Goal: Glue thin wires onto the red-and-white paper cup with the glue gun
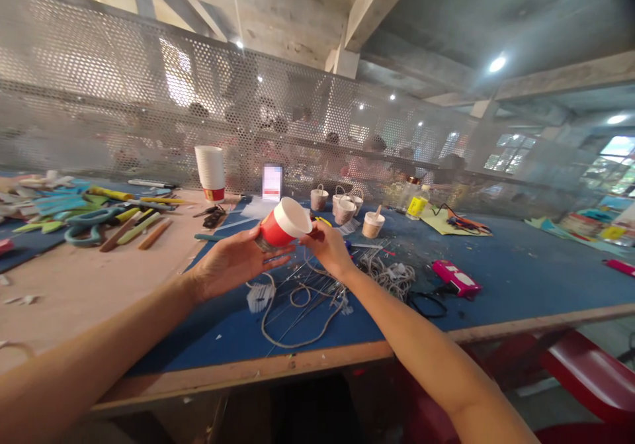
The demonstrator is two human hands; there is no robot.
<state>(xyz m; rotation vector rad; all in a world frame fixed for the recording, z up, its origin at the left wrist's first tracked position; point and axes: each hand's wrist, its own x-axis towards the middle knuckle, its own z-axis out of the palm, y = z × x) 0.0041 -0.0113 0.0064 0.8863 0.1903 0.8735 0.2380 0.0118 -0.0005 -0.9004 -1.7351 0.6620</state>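
Observation:
A red and white paper cup [284, 223] is tilted above the blue mat, its opening toward the right. My left hand [238, 259] supports it from the left and below, thumb at its side and fingers under it. My right hand [327, 249] is closed at the cup's rim, fingertips pinched together; a grey cord [297, 345] hangs below and loops over the mat. Whether the fingertips grip the rim or the cord is too small to tell. Thin wires [310, 284] lie beneath the hands.
Stacked paper cups [211, 169] and a lit phone [272, 182] stand behind. Small handled cups [344, 211] are at the centre back. Scissors [86, 225] and tools lie left, a pink device [456, 278] right. A perforated metal screen [297, 120] rises behind the table.

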